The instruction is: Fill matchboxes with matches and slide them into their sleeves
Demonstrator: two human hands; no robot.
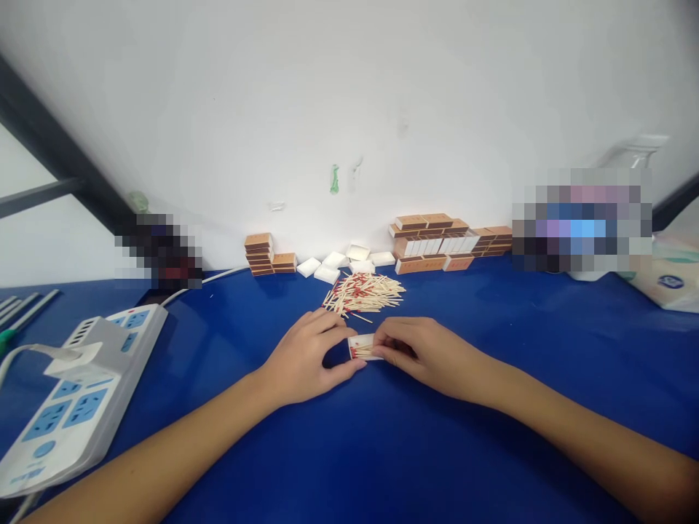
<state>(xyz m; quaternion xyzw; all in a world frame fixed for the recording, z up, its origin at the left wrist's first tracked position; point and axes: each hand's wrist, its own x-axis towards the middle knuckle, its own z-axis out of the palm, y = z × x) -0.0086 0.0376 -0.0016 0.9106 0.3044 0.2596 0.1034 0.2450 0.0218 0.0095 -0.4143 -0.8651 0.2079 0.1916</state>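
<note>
Wooden matches (362, 351) (red-tipped) in tray (360, 340)

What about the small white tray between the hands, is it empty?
No, red-tipped matchsticks lie in the white tray between the left hand and the right hand.

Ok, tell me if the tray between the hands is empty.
Not empty: matches lie inside the tray. The right hand covers part, so I cannot tell how full.
</note>
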